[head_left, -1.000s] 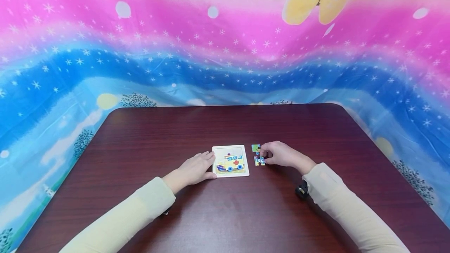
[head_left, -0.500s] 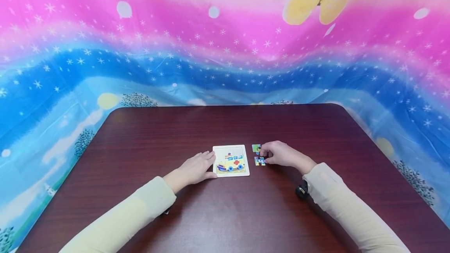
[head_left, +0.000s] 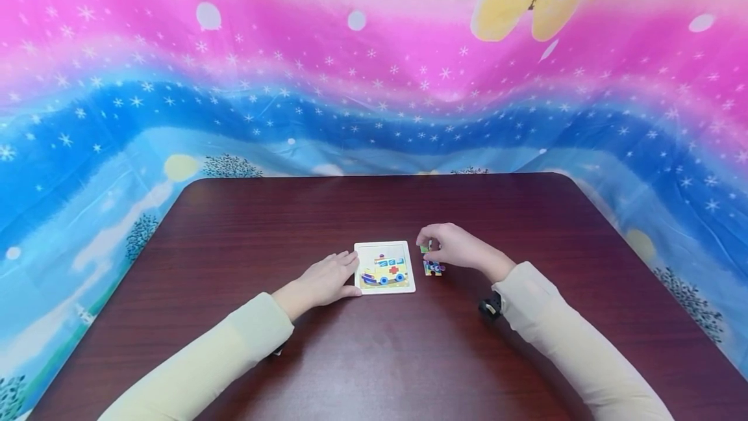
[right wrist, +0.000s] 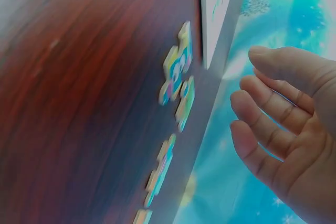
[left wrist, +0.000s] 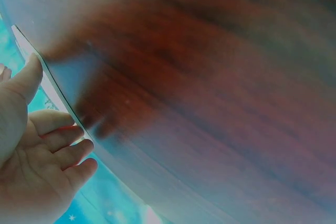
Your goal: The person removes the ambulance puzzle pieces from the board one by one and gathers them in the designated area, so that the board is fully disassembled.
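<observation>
A square, pale-framed puzzle board (head_left: 386,291) with a yellow ambulance picture lies on the table. My left hand (head_left: 321,280) rests at its left side, fingers extended, fingertips and thumb touching the frame. My right hand (head_left: 464,249) hovers over loose jigsaw pieces right of the board. In the right wrist view its fingers (right wrist: 247,137) bend loosely, thumb apart, holding nothing. Below them a blue and yellow jigsaw piece (right wrist: 178,69) lies beside a green jigsaw piece (right wrist: 185,106). The head view shows a face-printed piece (head_left: 434,269) near the thumb; the hand partly covers the others.
Further jigsaw pieces (right wrist: 160,171) lie on the table in the right wrist view. The dark reddish wooden table (head_left: 280,213) has rounded far corners. A pink and blue patterned cloth (head_left: 374,83) hangs round its far side and both flanks.
My right hand has risen off the pieces beside the board and shifted slightly left and away from me. The left hand and the board stay in place.
</observation>
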`<state>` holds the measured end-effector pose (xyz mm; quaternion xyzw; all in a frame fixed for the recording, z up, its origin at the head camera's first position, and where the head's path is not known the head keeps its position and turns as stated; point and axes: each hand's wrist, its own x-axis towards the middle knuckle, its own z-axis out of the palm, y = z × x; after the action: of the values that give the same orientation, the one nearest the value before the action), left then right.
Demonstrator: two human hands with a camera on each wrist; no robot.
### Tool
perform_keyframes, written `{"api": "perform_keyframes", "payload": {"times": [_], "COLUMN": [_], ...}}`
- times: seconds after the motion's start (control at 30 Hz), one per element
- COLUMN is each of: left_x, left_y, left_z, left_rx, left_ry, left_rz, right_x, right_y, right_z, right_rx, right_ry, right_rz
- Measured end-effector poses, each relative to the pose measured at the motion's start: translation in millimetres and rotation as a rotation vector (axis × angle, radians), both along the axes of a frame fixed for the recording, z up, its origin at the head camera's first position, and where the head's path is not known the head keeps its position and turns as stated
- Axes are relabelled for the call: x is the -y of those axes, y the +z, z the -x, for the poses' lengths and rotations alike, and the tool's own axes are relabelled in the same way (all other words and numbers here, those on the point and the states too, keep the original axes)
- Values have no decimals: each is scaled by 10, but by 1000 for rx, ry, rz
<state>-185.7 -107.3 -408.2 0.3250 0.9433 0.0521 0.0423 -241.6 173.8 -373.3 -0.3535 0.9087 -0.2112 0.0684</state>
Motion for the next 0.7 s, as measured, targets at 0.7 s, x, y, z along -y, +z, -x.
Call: {"api": "perform_keyframes", "payload": {"times": [0.7], "left_x": [-8], "left_y": [1], "left_z": [7], "left_rx": [7], "left_ry": [12], "left_rz": [9], "right_x": [500], "right_y": [-61], "right_z": [21], "right_rx": [45], "right_ry": [65], "right_rz": [-16]}}
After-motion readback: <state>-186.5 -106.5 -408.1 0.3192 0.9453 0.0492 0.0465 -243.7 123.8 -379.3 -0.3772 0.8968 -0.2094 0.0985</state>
